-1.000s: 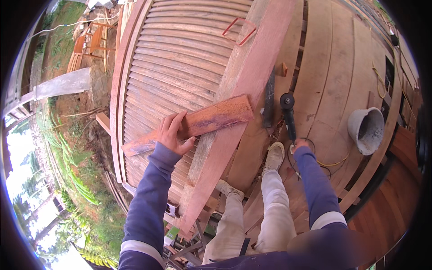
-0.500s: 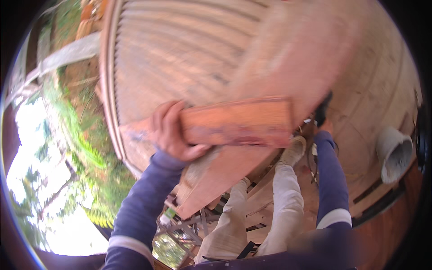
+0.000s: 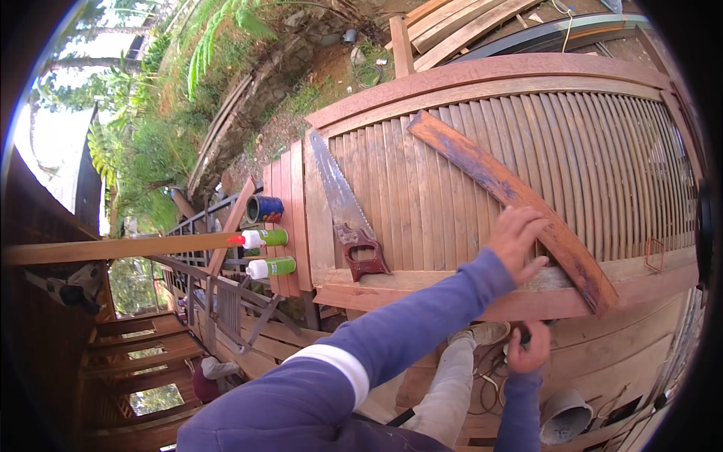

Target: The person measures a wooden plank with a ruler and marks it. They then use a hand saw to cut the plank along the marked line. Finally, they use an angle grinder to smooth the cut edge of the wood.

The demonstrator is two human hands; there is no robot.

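Observation:
A reddish-brown wooden board [image 3: 482, 167], streaked with dark stains, lies diagonally across a slatted louvre panel [image 3: 429, 203]. Its near end reaches over the panel's front rail. My left hand [image 3: 520, 242] is at the board's lower edge, fingers spread and overlapping it, thumb apart. Below the panel's front edge, my right hand [image 3: 531, 346] has its fingers curled; something dark shows beside them, but I cannot make out what it is. A handsaw [image 3: 361, 247] with a dark red handle rests on the panel's left part, its blade pointing away.
Left of the panel stand a blue can [image 3: 265, 209] and two white-and-green bottles [image 3: 271, 267]. A small wire piece [image 3: 654, 255] is on the right front rail. A grey bucket [image 3: 565, 418] lies tipped on the floor near cables. Stacked timber [image 3: 467, 30] is beyond.
The board, gripped and raised in my left hand before, is now down on the slats with those fingers loosened. My view has swung, bringing the saw, can and bottles into sight.

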